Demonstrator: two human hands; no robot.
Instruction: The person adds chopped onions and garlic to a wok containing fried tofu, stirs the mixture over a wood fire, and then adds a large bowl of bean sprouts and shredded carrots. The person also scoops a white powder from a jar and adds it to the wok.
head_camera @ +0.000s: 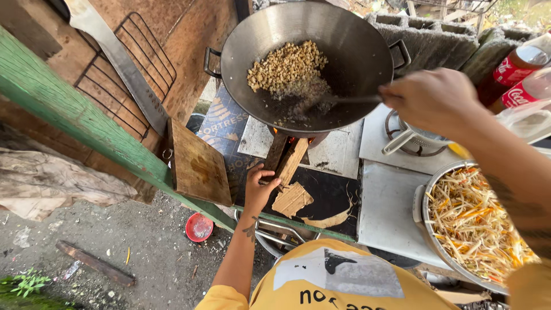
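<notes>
Dark, round metal wok (pixel 356 46) with loop handles holds pale, crumbly chopped bits heaped toward its far-left side. Right hand (pixel 433 100) is closed around the thin metal handle of a spatula (pixel 338 99), whose blade rests in the wok. Left hand (pixel 261 186), below the wok, has its fingers curled on a rough wooden stick (pixel 287 158) feeding the fire. Near the right forearm: steel bowl (pixel 427 229) of shredded vegetables.
</notes>
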